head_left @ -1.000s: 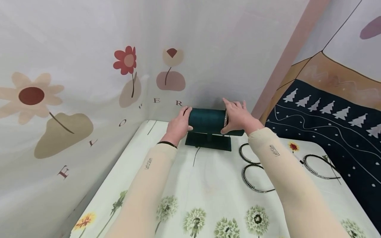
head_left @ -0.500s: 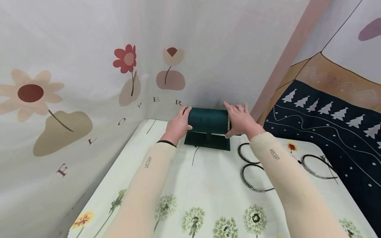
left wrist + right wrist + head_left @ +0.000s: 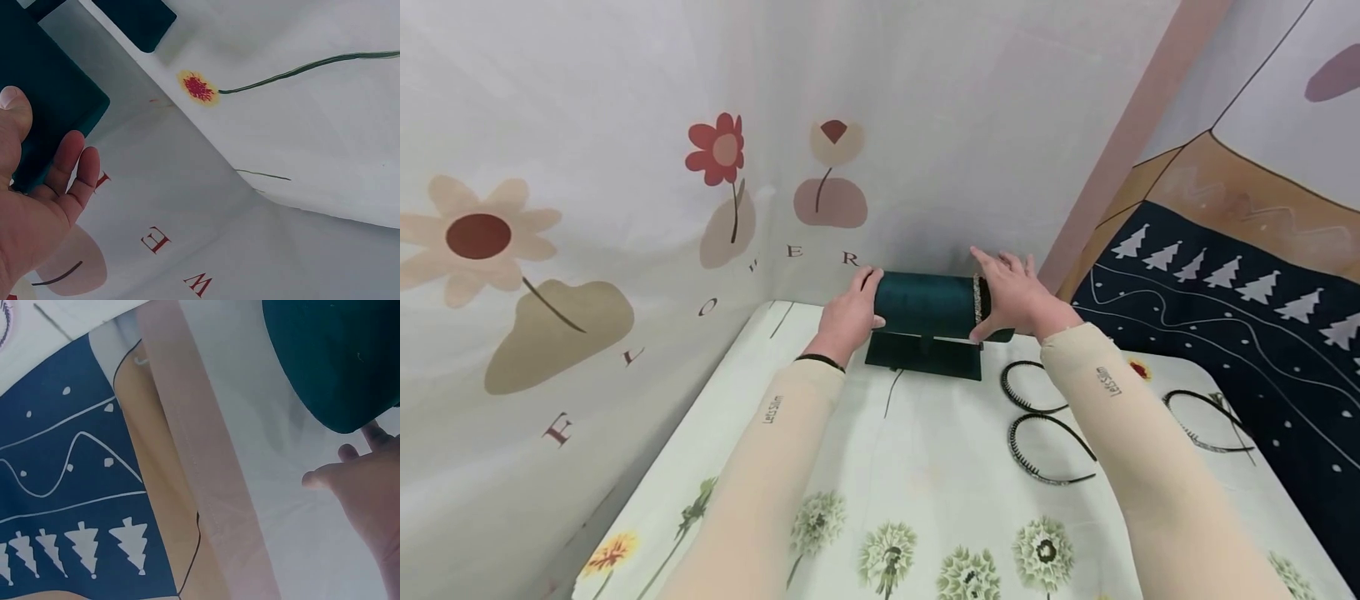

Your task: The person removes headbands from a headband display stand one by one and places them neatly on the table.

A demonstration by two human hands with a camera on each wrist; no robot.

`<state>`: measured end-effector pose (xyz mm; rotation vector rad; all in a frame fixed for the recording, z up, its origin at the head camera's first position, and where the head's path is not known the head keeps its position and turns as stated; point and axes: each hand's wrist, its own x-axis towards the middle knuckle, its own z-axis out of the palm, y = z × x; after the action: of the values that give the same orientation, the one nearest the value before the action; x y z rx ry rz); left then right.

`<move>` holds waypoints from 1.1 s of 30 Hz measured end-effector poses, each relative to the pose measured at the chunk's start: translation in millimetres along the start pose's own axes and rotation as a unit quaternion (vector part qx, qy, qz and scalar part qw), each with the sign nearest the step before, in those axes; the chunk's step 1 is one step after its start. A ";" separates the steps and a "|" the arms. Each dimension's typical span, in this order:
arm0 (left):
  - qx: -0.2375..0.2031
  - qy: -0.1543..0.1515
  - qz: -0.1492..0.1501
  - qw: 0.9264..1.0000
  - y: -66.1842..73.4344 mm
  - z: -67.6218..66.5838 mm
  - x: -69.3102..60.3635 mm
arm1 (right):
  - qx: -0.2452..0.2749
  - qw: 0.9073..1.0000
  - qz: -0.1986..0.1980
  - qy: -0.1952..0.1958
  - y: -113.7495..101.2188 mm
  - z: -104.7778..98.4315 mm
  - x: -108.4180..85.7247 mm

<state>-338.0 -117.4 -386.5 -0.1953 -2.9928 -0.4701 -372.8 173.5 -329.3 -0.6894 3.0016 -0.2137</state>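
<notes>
A dark green velvet headband display stand (image 3: 925, 304), a horizontal roll on a flat base, stands at the table's back edge. My left hand (image 3: 848, 315) grips the roll's left end, thumb in front and fingers over the top. In the left wrist view, two fingers of that hand stick out past the roll. Around the roll near its right end sits a sparkly headband (image 3: 977, 300). My right hand (image 3: 1018, 298) is beside it with fingers spread, the thumb tip close to the headband's lower front. Whether that thumb touches is unclear.
Two black toothed headbands (image 3: 1051, 450) lie on the table (image 3: 925, 442) right of the stand. Another headband (image 3: 1210, 421) lies farther right, partly behind my right sleeve. A white printed curtain (image 3: 917, 150) hangs close behind the stand.
The headband has shifted slightly right along the roll. My right hand first moved right with it, then drew a little farther right, its fingers spreading. My left hand has stayed put.
</notes>
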 end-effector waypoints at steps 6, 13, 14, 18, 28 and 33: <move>-0.005 -0.005 -0.002 1.000 0.6 -0.8 -0.1 | 0.000 1.000 -0.001 -0.009 -1.3 1.0 3.9; -0.008 -0.004 -0.002 1.000 1.2 -0.9 0.1 | -0.011 1.000 0.003 -0.021 -5.1 5.2 3.9; -0.007 -0.004 -0.002 1.000 1.0 -0.8 0.3 | -0.012 1.000 0.003 -0.022 -5.3 6.0 4.0; -0.002 -0.004 -0.003 1.000 0.0 0.2 0.8 | -0.019 1.000 -0.001 -0.021 -5.5 9.3 5.3; 0.000 -0.003 -0.002 1.000 -1.1 1.2 0.6 | -0.043 0.999 -0.006 -0.020 -7.4 9.5 5.3; 0.001 -0.004 -0.001 1.000 -1.7 0.1 0.7 | -0.055 0.998 -0.007 -0.018 -9.3 6.9 4.2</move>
<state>-338.9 -118.9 -387.0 -0.1954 -3.0018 -0.4671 -372.1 162.6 -334.9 -0.7169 2.9924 -0.0350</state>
